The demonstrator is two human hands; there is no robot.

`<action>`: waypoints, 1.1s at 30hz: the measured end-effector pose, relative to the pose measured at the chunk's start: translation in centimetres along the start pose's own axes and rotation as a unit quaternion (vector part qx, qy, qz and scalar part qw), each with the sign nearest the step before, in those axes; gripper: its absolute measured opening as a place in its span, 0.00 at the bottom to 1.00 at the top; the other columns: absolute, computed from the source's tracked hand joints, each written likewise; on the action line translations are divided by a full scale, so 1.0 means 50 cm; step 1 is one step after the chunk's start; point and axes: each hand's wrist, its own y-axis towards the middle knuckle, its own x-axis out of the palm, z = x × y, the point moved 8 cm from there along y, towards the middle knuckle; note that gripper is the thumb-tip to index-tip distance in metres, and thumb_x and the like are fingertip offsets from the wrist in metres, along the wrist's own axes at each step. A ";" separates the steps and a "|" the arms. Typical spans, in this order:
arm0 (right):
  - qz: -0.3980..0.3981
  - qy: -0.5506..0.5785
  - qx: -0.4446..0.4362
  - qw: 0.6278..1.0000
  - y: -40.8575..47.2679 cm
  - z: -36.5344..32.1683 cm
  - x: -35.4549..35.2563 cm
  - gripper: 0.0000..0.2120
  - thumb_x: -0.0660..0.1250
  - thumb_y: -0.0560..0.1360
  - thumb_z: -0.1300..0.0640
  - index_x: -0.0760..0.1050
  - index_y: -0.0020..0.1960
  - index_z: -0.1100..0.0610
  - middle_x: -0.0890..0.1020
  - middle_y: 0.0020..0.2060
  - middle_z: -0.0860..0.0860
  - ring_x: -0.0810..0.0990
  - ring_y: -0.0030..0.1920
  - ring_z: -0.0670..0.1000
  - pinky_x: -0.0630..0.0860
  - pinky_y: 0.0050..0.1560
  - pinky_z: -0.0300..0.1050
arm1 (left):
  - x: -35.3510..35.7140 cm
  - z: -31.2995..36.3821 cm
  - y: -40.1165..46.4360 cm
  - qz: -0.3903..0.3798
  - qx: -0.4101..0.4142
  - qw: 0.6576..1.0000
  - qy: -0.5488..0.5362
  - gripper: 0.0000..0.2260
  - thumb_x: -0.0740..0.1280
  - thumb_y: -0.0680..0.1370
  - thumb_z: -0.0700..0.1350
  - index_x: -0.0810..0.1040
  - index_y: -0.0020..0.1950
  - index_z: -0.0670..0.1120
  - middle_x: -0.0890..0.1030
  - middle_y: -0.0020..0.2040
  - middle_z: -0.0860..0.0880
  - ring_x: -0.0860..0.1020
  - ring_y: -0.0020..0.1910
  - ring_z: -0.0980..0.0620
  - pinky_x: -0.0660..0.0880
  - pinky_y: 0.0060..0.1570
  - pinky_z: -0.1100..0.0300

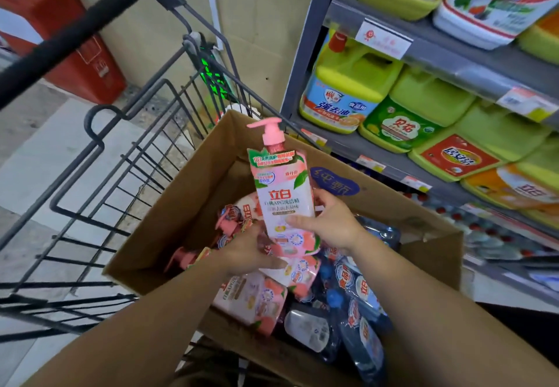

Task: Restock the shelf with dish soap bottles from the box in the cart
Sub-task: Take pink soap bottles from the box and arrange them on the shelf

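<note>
Pink bottle (284, 193) upright above the box (187, 205), pinched by right hand (329, 223), cupped below by left hand (248, 250). Could slip: glossy wrap, loose grip. Shelf (378, 157) waiting, right.

The bottle (284, 193) was glossy plastic in a shiny printed sleeve, with a smooth pink plastic pump (267, 131). The box (187, 205) was matt brown cardboard, rough at its cut edges. The cart (115, 150) was dark painted metal wire, its handle (75, 26) matt black. The shelf (453, 60) was grey painted metal with paper price tags (383, 37). The jugs (348, 84) on it were smooth, glossy yellow-green plastic with glossy labels.
</note>
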 end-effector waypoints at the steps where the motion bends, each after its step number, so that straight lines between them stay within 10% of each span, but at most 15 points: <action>1: -0.004 0.022 -0.003 1.000 -0.003 -0.003 0.006 0.28 0.81 0.64 0.55 0.73 0.59 0.50 0.82 0.53 0.45 0.81 0.53 0.47 0.80 0.55 0.49 | 0.000 0.007 -0.005 -0.005 0.003 0.999 -0.032 0.33 0.80 0.66 0.41 0.68 0.65 0.52 0.80 0.56 0.51 0.78 0.57 0.51 0.78 0.58 0.49; 6: -0.015 0.081 0.003 0.997 -0.021 -0.003 0.008 0.34 0.80 0.65 0.56 0.69 0.66 0.51 0.80 0.54 0.44 0.81 0.56 0.50 0.79 0.57 0.52 | -0.002 0.049 -0.023 0.003 0.032 0.995 -0.098 0.34 0.80 0.65 0.37 0.69 0.66 0.54 0.82 0.55 0.50 0.80 0.55 0.51 0.81 0.47 0.56; 10: -0.038 0.115 0.018 0.993 -0.056 0.003 0.008 0.36 0.78 0.68 0.57 0.63 0.70 0.48 0.80 0.54 0.44 0.82 0.51 0.47 0.80 0.36 0.39 | 0.012 0.074 -0.033 -0.008 0.039 0.996 -0.085 0.30 0.78 0.66 0.34 0.71 0.61 0.54 0.83 0.51 0.50 0.82 0.50 0.50 0.82 0.45 0.54; 15: 0.012 0.111 -0.007 0.994 -0.096 0.005 -0.016 0.42 0.82 0.60 0.48 0.66 0.69 0.48 0.79 0.60 0.47 0.79 0.59 0.50 0.80 0.57 0.55 | 0.026 0.098 -0.036 -0.022 0.063 0.997 -0.026 0.27 0.79 0.65 0.35 0.73 0.55 0.55 0.85 0.47 0.50 0.83 0.47 0.48 0.82 0.47 0.47; 33: 0.155 0.188 -0.115 0.963 -0.386 0.038 -0.104 0.33 0.79 0.66 0.62 0.68 0.67 0.52 0.81 0.57 0.47 0.80 0.55 0.43 0.80 0.56 0.48 | 0.177 0.201 -0.187 -0.061 0.194 0.972 0.118 0.30 0.81 0.63 0.38 0.74 0.60 0.50 0.85 0.47 0.51 0.83 0.41 0.54 0.76 0.33 0.62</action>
